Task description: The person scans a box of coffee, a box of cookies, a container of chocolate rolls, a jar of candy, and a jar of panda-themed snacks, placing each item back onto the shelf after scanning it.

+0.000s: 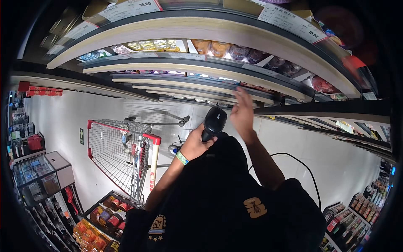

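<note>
In front of my chest, my left hand is closed round the grip of a black handheld barcode scanner, whose head points up toward the shelves. A green and yellow band circles that wrist. My right hand is raised just right of the scanner, fingers stretched toward the shelf rack and slightly blurred, with nothing visible in it. Beyond its fingertips are the lower shelf edges. Higher up, the shelves hold packs of orange jars and dark purple jars.
A wire shopping cart with red trim stands to my left. A black cable curves across the floor at my right. Price labels line the top shelf edge. Bottled goods fill a display at lower left.
</note>
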`<state>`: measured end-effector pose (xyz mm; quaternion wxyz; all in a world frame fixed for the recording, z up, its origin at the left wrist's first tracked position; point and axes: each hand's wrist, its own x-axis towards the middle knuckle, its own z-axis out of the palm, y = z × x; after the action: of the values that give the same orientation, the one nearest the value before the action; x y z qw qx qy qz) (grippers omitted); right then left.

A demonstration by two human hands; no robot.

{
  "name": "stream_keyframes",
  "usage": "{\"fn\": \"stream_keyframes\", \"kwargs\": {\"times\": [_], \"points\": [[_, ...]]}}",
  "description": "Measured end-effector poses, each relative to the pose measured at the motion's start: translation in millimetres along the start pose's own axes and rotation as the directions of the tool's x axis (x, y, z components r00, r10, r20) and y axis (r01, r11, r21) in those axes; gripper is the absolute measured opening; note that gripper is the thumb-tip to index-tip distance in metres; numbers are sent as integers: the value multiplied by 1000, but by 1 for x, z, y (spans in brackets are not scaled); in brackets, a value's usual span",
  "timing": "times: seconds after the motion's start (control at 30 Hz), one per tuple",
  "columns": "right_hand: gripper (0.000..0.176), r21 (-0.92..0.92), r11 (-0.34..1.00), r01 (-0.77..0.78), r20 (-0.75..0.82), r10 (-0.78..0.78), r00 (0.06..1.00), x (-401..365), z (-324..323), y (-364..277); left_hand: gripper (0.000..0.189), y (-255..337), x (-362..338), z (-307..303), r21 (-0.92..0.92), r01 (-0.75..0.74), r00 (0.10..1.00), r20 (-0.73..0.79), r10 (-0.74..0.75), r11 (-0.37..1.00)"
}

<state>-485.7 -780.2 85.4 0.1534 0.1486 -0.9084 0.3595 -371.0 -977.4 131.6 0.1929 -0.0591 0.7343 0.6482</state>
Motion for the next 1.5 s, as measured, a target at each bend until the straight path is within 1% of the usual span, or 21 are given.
{"fn": "stream_keyframes", "kwargs": {"times": [0.1,0.13,0.2,0.27,0.3,0.4,0.6,0.63,0.7,0.8,0.87,0.93,1.0,1.07,1.13,1.17,1.2,1.27,1.33,1.4,1.5], "points": [[39,217,974,-68,188,27,982,-28,11,-40,41,3,-3,-8,67,-1,1000,12,1,998],[30,282,943,-179,247,109,963,-33,13,-56,38,3,-6,-12,13,-17,1000,-4,17,1000],[22,255,925,-280,472,134,872,-42,20,-63,36,4,-11,-20,-44,-33,999,-26,32,998],[15,286,930,-232,494,64,867,-46,33,-66,33,6,-18,-34,-137,22,999,-46,-28,990],[10,317,930,-186,511,-2,860,-47,36,-71,34,4,-23,-36,-123,-12,996,-88,1,992],[8,244,955,-167,608,-17,794,-41,47,-89,39,5,-43,-55,-137,50,996,-67,-59,989],[10,242,942,-234,698,-2,716,-35,74,-146,45,-13,-86,-91,-241,62,983,-154,-101,968],[10,248,943,-223,707,-19,707,-40,83,-151,41,-11,-94,-98,-247,67,978,-177,-113,967],[11,153,985,-82,728,-57,683,-51,104,-159,40,-21,-105,-110,-260,74,969,-211,-132,963],[13,250,967,-47,746,-161,647,-56,117,-186,38,-22,-125,-128,-290,78,952,-261,-157,954],[9,257,956,-142,824,-140,549,-59,128,-201,39,-26,-137,-137,-351,36,942,-300,-149,936],[13,315,942,-115,798,-197,570,-63,134,-219,41,-27,-149,-145,-317,46,925,-345,-160,947],[17,347,932,-107,808,-239,538,-68,145,-232,41,-27,-163,-155,-323,42,909,-381,-171,945],[21,399,915,59,704,-347,620,-74,160,-235,41,-30,-176,-166,-364,7,884,-433,-176,931],[26,343,933,104,730,-335,596,-67,155,-261,41,-39,-187,-176,-395,87,789,-533,-305,915],[26,383,922,53,727,-336,599,-68,156,-268,41,-66,-190,-177,-9,119,679,-728,-88,993],[26,418,908,0,724,-334,603,-70,160,-274,40,-73,-196,-185,-193,151,626,-740,-245,969],[28,425,905,22,736,-360,573,-74,168,-283,40,-89,-214,-201,-245,61,471,-847,-244,968],[29,430,902,44,747,-383,543,-79,179,-287,39,-94,-244,-227,-247,235,317,-895,-315,940],[33,467,869,165,717,-481,505,-87,198,-288,36,-120,-278,-248,-346,257,139,-911,-389,902],[36,513,813,274,692,-581,429,-96,214,-307,33,-193,-332,-268,-374,255,-190,-924,-333,892]]}}
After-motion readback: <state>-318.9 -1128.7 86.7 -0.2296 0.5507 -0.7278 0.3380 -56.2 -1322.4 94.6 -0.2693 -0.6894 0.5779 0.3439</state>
